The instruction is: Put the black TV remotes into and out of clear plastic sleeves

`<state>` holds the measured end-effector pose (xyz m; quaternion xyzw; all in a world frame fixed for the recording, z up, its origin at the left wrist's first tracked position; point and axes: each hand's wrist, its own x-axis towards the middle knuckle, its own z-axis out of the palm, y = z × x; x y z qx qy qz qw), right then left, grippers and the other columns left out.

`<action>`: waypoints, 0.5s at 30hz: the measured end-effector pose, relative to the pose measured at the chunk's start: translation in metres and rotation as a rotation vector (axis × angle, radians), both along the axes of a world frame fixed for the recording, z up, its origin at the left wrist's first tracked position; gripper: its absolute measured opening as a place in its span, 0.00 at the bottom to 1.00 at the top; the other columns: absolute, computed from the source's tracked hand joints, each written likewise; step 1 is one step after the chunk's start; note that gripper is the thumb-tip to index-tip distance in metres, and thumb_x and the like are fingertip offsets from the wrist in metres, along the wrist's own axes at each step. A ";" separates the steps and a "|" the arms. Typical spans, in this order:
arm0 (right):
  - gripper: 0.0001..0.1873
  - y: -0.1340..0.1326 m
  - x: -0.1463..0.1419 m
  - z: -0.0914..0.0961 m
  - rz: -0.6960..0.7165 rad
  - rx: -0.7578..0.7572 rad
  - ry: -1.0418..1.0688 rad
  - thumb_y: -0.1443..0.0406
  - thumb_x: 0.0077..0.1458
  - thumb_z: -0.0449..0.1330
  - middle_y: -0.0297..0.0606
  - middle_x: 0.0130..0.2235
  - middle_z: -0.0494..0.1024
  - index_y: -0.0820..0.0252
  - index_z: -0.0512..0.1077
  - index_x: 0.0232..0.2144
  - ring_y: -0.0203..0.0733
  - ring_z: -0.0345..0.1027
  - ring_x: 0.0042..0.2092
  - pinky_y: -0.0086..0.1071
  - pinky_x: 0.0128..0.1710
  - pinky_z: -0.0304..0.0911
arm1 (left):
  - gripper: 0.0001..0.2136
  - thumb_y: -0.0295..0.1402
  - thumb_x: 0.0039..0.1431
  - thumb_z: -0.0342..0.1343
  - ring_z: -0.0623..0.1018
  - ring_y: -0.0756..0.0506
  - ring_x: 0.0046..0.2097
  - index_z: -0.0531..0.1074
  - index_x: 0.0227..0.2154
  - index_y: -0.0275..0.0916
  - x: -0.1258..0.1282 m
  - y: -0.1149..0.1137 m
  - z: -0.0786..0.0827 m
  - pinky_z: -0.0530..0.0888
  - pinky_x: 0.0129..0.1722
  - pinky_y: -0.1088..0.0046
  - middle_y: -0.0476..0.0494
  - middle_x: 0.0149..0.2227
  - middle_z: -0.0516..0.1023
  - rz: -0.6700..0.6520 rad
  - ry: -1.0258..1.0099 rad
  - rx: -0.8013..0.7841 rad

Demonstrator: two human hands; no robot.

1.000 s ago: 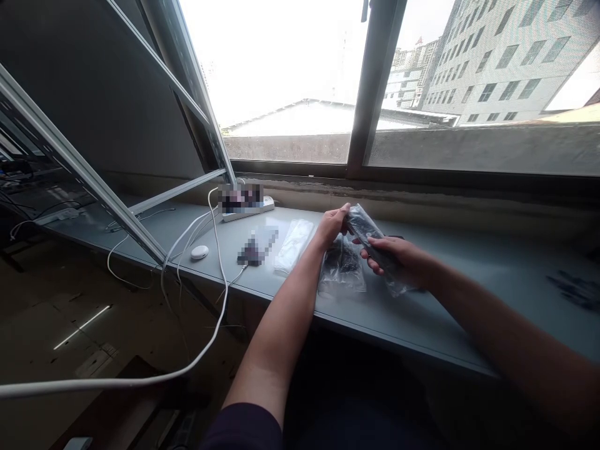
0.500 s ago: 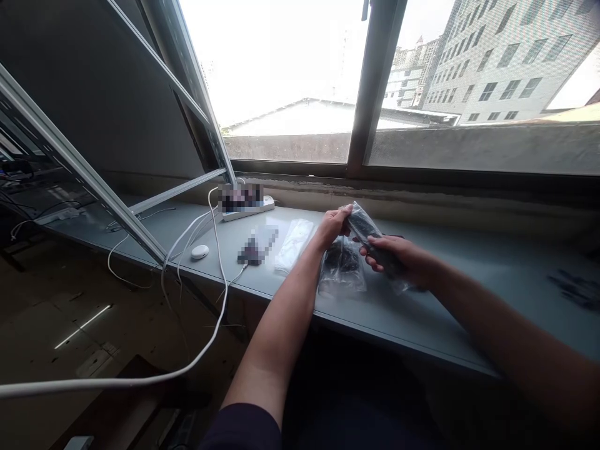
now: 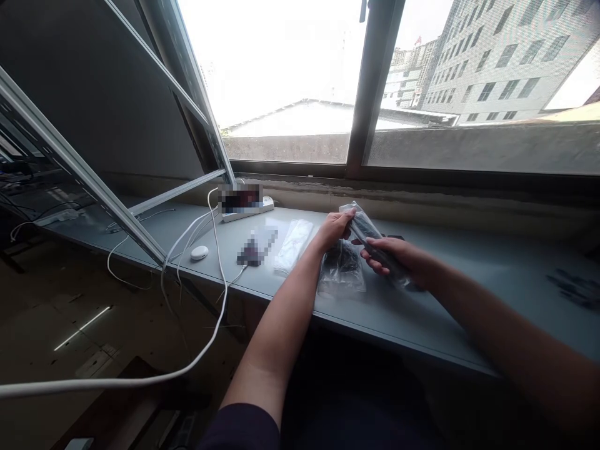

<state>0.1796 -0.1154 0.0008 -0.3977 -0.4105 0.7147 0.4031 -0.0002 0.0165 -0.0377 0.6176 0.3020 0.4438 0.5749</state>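
Both my hands hold a clear plastic bag [image 3: 367, 226] with something dark inside, tilted above the table. At its upper left end, my left hand [image 3: 336, 227] is closed, pinching the plastic. My right hand [image 3: 396, 253] wraps round the lower part of the same bag, thumb on top and fingers beneath. What the dark contents are I cannot make out. Just below my hands, a second clear bag [image 3: 341, 275] with black contents lies on the table. Left of it is a clear bag with something white [image 3: 295, 245], beside my left forearm.
On the grey table [image 3: 478, 275] lie a blurred-out device with a white cable, a round white object [image 3: 199, 252] and a power strip [image 3: 253, 210]. A metal frame [image 3: 94, 169] slants across the left. Dark items [image 3: 574, 287] lie far right. Windows stand behind.
At the upper end of the held bag, more clear plastic now sticks out past my left fingers. My hands have otherwise hardly moved.
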 end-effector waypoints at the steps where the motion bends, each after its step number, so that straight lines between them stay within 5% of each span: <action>1: 0.09 0.000 0.000 0.000 0.000 -0.003 0.004 0.66 0.73 0.64 0.39 0.35 0.80 0.57 0.79 0.52 0.36 0.69 0.25 0.24 0.20 0.72 | 0.32 0.61 0.69 0.62 0.66 0.53 0.21 0.68 0.20 0.39 -0.001 0.002 -0.001 0.58 0.24 0.74 0.51 0.18 0.67 0.003 -0.006 0.027; 10: 0.08 -0.003 -0.002 0.001 -0.002 0.034 0.004 0.66 0.70 0.67 0.39 0.35 0.80 0.58 0.79 0.50 0.36 0.69 0.24 0.25 0.19 0.71 | 0.32 0.64 0.67 0.63 0.57 0.55 0.19 0.62 0.22 0.43 -0.007 -0.007 0.010 0.49 0.20 0.71 0.52 0.18 0.62 -0.145 0.006 -0.173; 15: 0.08 -0.002 -0.001 0.001 0.012 0.021 0.009 0.64 0.72 0.65 0.39 0.36 0.80 0.57 0.79 0.51 0.36 0.70 0.26 0.24 0.21 0.72 | 0.30 0.56 0.66 0.68 0.56 0.56 0.20 0.61 0.21 0.42 -0.002 -0.004 0.008 0.48 0.20 0.73 0.54 0.19 0.60 -0.084 -0.066 -0.137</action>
